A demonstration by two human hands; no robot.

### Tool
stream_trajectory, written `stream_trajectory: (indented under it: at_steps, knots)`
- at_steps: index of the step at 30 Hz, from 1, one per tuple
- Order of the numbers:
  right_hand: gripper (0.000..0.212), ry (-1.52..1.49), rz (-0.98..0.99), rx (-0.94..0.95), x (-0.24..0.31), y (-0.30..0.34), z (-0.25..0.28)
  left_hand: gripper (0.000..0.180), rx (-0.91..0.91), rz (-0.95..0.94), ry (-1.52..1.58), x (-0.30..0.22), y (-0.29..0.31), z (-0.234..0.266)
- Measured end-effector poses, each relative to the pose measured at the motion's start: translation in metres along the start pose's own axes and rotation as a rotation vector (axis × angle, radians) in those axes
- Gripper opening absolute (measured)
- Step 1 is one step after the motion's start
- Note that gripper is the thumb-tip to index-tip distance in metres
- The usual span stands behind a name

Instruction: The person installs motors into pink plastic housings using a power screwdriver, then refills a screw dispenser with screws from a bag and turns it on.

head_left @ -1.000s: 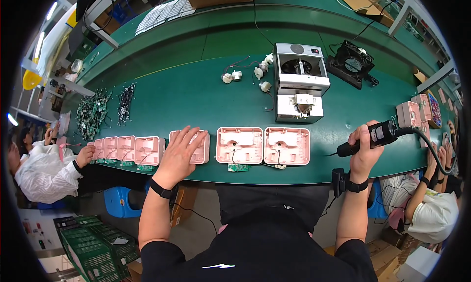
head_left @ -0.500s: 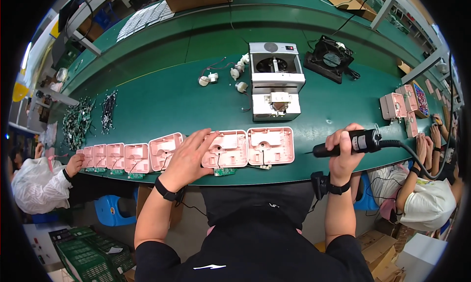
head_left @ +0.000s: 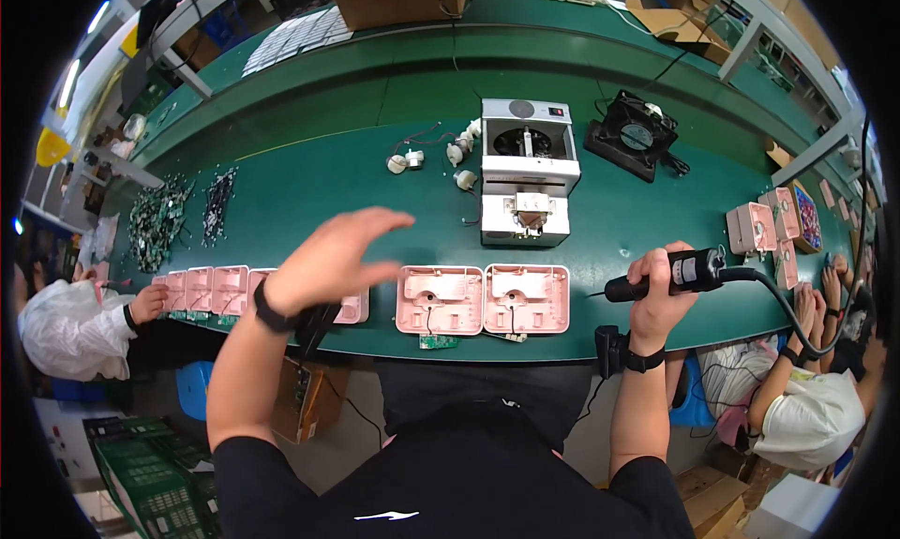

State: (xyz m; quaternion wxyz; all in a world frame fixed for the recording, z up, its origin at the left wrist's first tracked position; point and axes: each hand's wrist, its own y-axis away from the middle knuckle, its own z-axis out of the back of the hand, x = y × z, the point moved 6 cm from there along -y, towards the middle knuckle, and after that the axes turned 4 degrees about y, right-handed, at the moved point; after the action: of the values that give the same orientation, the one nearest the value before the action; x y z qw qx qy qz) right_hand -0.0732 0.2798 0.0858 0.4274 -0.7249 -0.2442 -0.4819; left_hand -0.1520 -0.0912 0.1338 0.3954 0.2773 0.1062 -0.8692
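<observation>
My left hand is raised over the row of pink plastic housings, fingers spread and nothing in them. It partly covers one housing. In my right hand is a black corded electric screwdriver, held level with its thin bit pointing left, above the table's right part. Two open pink housings stand side by side in front of me, a left one and a right one. A green circuit board sticks out at the left one's near edge, and a thin dark wire runs inside each.
A silver-white machine stands beyond the housings, with a black fan to its right and white round wired parts to its left. Circuit boards lie heaped at far left. Pink housings sit at right. Co-workers' hands are at both ends.
My left hand has lifted off the housings and moved left, its fingers spread. The right hand still grips the screwdriver in nearly the same place. The view has shifted slightly.
</observation>
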Motion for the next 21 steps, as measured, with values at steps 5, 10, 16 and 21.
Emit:
stream_trajectory:
  at_steps: [5, 10, 16, 21]
  knots:
    - [0.014, -0.006, -0.017, -0.002, -0.004, -0.006, 0.001, 0.038, -0.120, 0.122, -0.013, 0.054, -0.088, -0.029]
    - [0.013, -0.065, 0.006, -0.026, -0.006, 0.003, 0.011, 0.036, -0.177, -0.022, -0.282, 0.063, -0.134, -0.061]
    - [0.015, -0.215, 0.054, -0.141, -0.004, 0.017, 0.032, 0.041, -0.048, 0.056, -0.241, 0.072, -0.136, -0.063]
    - [0.018, -0.216, 0.081, -0.148, -0.008, 0.023, 0.037, 0.033, -0.162, 0.131, 0.598, 0.051, -0.098, -0.037]
